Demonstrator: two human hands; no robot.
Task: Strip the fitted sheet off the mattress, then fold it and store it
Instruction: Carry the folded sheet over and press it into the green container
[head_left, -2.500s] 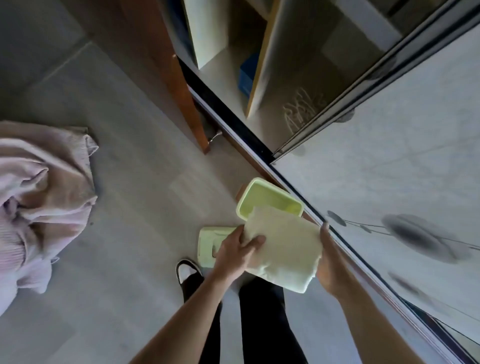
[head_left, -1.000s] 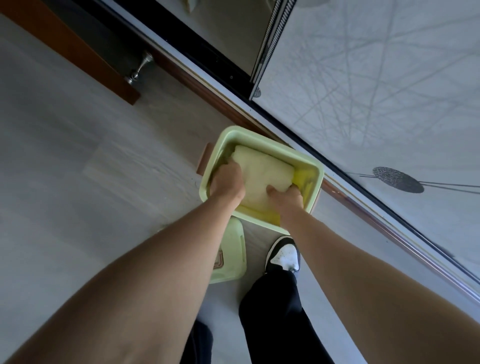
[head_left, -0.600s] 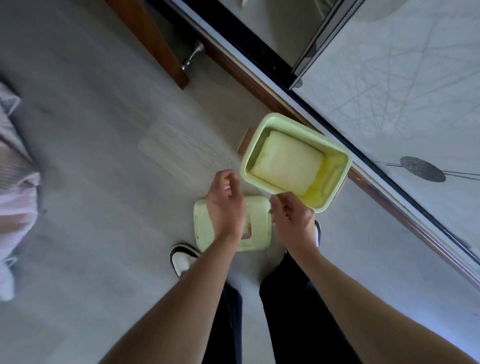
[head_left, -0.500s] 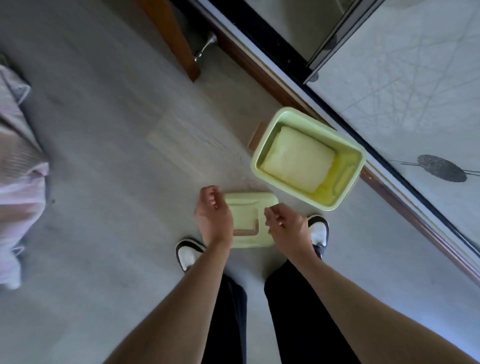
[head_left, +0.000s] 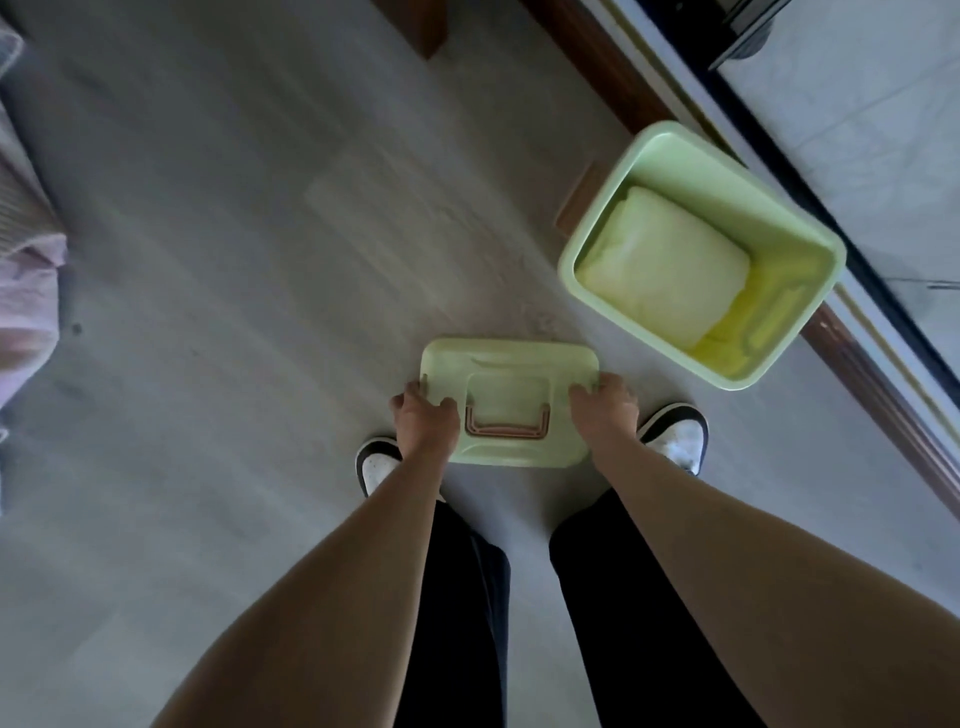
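Both hands have dropped from hovering above the lid half a second ago to taking hold of it. Seen from above, the left hand (head_left: 425, 415) grips the left short edge of the pale green plastic lid (head_left: 506, 374), fingers curled over its rim. The right hand (head_left: 605, 410) grips the right short edge the same way. This lid lies flat on the grey floor (head_left: 234, 260), just in front of the person's two black-and-white shoes, with a brownish folding handle (head_left: 506, 427) lying flat in a recess at its centre.

Up and to the right of the lid, apart from it, stands the matching green storage bin (head_left: 587, 249), open. Inside lies the folded fitted sheet (head_left: 662, 265), a pale cream rectangle pushed toward the bin's left side, leaving a strip of the bin's bottom bare on the right. Beyond the bin runs a dark wooden wardrobe base and sliding-door track (head_left: 857, 364). Pink bedding (head_left: 26, 291) shows at the far left edge.
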